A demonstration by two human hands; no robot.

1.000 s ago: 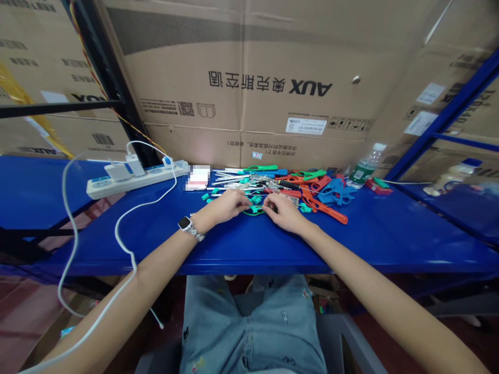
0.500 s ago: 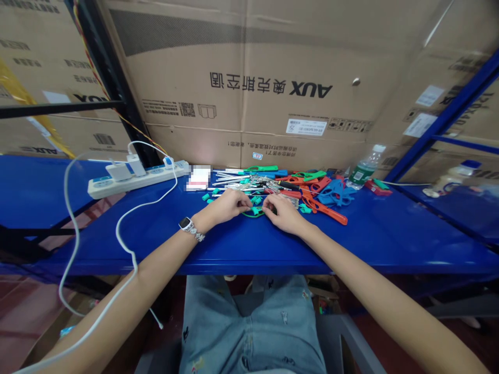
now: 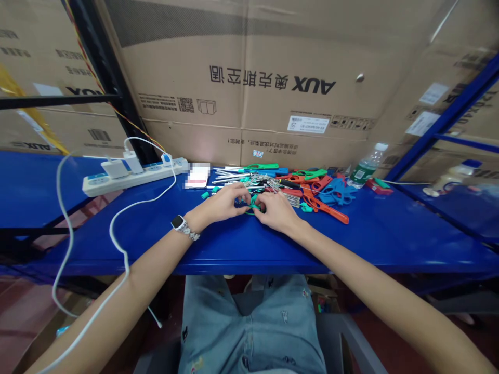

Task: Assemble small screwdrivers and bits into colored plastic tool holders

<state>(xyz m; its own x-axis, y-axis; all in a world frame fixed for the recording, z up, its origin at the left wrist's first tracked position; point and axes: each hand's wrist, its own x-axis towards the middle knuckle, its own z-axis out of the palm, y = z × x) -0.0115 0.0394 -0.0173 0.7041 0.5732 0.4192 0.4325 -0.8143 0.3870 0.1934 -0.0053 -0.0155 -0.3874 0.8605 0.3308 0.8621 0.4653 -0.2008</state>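
Both hands meet at a small green plastic piece [image 3: 253, 204] low over the blue tabletop. My left hand [image 3: 226, 201], with a watch [image 3: 178, 222] on its wrist, has thumb and fingers closed at the piece's left side. Opposite it, my right hand [image 3: 277, 211] pinches the piece from the right. The fingertips hide much of its shape. Just behind the hands lies a pile of thin metal rods [image 3: 230, 175], wires and small parts. Orange lighter-like plastic casings [image 3: 325, 208], blue ones [image 3: 337, 192] and green ones [image 3: 312, 173] lie to the right.
A white power strip [image 3: 136, 177] with plugs sits at the left, its white cable crossing above my left forearm. A plastic bottle [image 3: 366, 167] stands at the back right. Large cardboard boxes [image 3: 268, 47] wall off the back; a blue post [image 3: 448, 114] slants at the right.
My right hand has moved a little left, and the two hands are closer together around the green piece. The view has shifted slightly.
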